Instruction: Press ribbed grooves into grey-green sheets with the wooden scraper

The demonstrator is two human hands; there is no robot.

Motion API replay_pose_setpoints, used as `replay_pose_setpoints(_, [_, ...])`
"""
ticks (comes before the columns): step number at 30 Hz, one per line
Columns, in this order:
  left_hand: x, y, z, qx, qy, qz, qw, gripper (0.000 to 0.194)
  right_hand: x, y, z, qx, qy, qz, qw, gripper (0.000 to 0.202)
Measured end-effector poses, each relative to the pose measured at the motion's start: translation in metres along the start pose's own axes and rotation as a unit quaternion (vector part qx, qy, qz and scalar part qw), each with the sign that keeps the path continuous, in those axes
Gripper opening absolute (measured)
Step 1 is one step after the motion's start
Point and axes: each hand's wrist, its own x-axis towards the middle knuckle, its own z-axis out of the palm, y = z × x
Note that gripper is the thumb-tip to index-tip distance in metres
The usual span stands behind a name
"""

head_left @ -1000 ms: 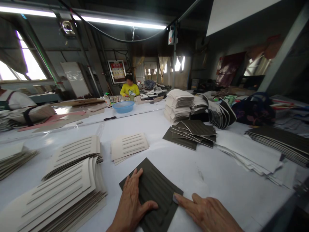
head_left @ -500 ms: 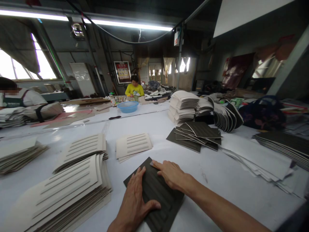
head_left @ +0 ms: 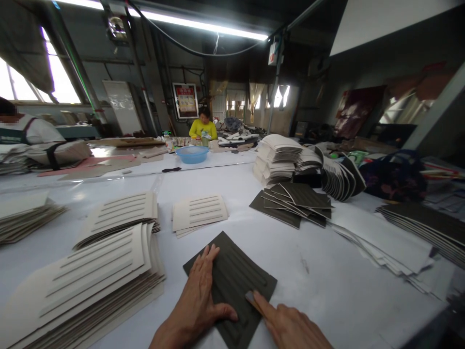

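A dark grey-green panel with raised ridges lies at an angle on the white table. Across its left side rests my left hand, fingers together and thumb spread out, pressing flat with nothing in it. My right hand is closed around a small flat tool, whose grey tip touches the panel near its lower right part. Only a little of the tool shows beyond the fingers. Cream panels with slots lie just behind, and larger stacks of ridged cream panels stand to the left.
Several dark panels lie fanned out behind, beside cream stacks. White sheets and a dark stack are at right. A blue basin stands farther back. One person in yellow sits beyond; another is at far left.
My right hand has moved down and toward me along the panel, from its upper edge to its lower right part. My left hand stays on the panel. The view has shifted slightly.
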Motion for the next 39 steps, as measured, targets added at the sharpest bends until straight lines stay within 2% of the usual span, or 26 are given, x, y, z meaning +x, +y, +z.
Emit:
replay_pose_setpoints(3, [0.001, 0.000, -0.001, -0.004, 0.001, 0.015, 1.000, 0.139, 0.038, -0.028, -0.028, 0.023, -0.016, -0.012, 1.000, 0.060])
replay_pose_setpoints(6, [0.003, 0.001, -0.002, -0.009, -0.004, 0.012, 1.000, 0.143, 0.093, -0.051, -0.050, 0.038, -0.043, -0.015, 0.998, 0.052])
replay_pose_setpoints(8, [0.003, 0.003, -0.003, -0.013, 0.001, 0.004, 1.000, 0.148, 0.127, -0.055, -0.060, 0.048, -0.053, -0.030, 0.997, 0.044])
replay_pose_setpoints(10, [0.003, 0.004, -0.002, -0.016, 0.008, -0.004, 1.000, 0.149, 0.145, -0.048, -0.069, 0.057, -0.056, -0.040, 0.996, 0.038])
replay_pose_setpoints(11, [0.003, 0.005, -0.002, -0.016, 0.011, -0.008, 1.000, 0.148, 0.146, -0.040, -0.073, 0.060, -0.052, -0.039, 0.996, 0.037])
replay_pose_setpoints(13, [0.003, 0.005, -0.001, -0.014, 0.012, -0.014, 1.000, 0.146, 0.131, -0.018, -0.078, 0.060, -0.037, -0.029, 0.997, 0.038])
replay_pose_setpoints(18, [0.004, 0.006, -0.002, 0.005, -0.017, -0.037, 0.999, 0.134, 0.042, 0.041, -0.068, 0.002, 0.053, 0.031, 0.998, 0.041])
replay_pose_setpoints(20, [0.004, 0.007, -0.003, 0.010, -0.023, -0.046, 0.999, 0.130, 0.016, 0.053, -0.060, -0.023, 0.050, 0.020, 0.998, 0.040])
replay_pose_setpoints(22, [0.004, 0.007, -0.003, 0.013, -0.025, -0.049, 0.998, 0.129, 0.005, 0.055, -0.054, -0.046, 0.029, 0.002, 0.998, 0.043])
replay_pose_setpoints(25, [0.004, 0.006, -0.003, 0.020, -0.028, -0.043, 0.998, 0.125, 0.016, 0.047, -0.055, -0.092, 0.005, -0.012, 0.996, 0.047])
replay_pose_setpoints(28, [0.005, 0.004, -0.003, 0.031, -0.030, -0.041, 0.998, 0.121, 0.051, 0.032, -0.063, -0.126, -0.012, -0.031, 0.991, 0.046])
replay_pose_setpoints(31, [0.006, 0.004, -0.003, 0.044, -0.040, -0.044, 0.997, 0.120, 0.091, 0.014, -0.069, -0.112, -0.019, -0.042, 0.993, 0.040])
replay_pose_setpoints(33, [0.006, 0.004, -0.002, 0.052, -0.041, -0.041, 0.997, 0.120, 0.105, 0.005, -0.070, -0.099, -0.015, -0.041, 0.994, 0.038])
replay_pose_setpoints(36, [0.005, 0.002, 0.000, 0.058, -0.029, -0.032, 0.997, 0.120, 0.092, 0.004, -0.066, -0.034, 0.005, -0.037, 0.999, 0.041])
replay_pose_setpoints(39, [0.004, 0.000, 0.002, 0.056, -0.019, -0.023, 0.998, 0.121, 0.047, 0.016, -0.059, 0.116, 0.021, -0.032, 0.993, 0.045])
